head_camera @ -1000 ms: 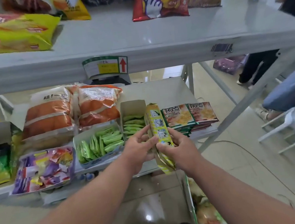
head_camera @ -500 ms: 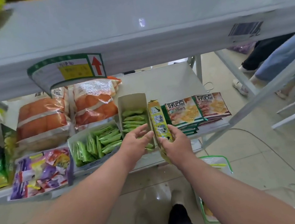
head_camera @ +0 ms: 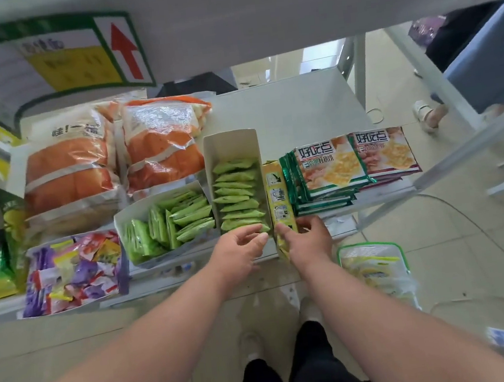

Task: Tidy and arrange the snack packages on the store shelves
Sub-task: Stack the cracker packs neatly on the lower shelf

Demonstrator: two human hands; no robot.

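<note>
My right hand grips the near end of the yellow strip, which stands on edge between the box of green packets and the cracker stack. My left hand, fingers loosely curled, rests at the box front. I judge I am slotting it in; next, push it back flush.

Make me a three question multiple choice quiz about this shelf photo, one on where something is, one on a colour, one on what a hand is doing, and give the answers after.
1. The yellow strip of packets stands between:
A. the narrow box of green packets and the cracker stacks
B. the two bread bags
C. the candy tray and the floor

2. The arrow on the shelf label is:
A. blue
B. red
C. black

3. The right hand is:
A. hanging idle
B. gripping the yellow strip's near end
C. lifting a cracker pack

Answers: A, the box is left and the stacks right of it; B, red on white; B, fingers curl round it.
</note>
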